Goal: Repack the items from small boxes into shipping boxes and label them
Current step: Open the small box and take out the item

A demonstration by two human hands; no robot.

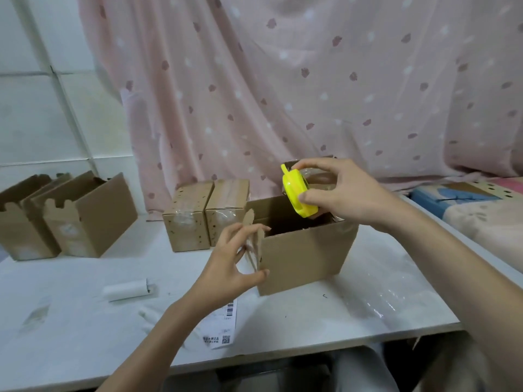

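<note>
Two hands work at the open shipping box (304, 257) on the white table (85, 321). The right hand (343, 193) grips a yellow tape dispenser (297, 195) over the box's open top, fingers curled around it. The left hand (236, 260) pinches the box's left flap (254, 241). Left of the box stand two taped small boxes (205, 215); a label strip (222, 325) lies before it.

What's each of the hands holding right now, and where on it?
The right hand grips the yellow tape dispenser by its top and lower edge, above the open box. The left hand pinches that box's left side flap.
</note>
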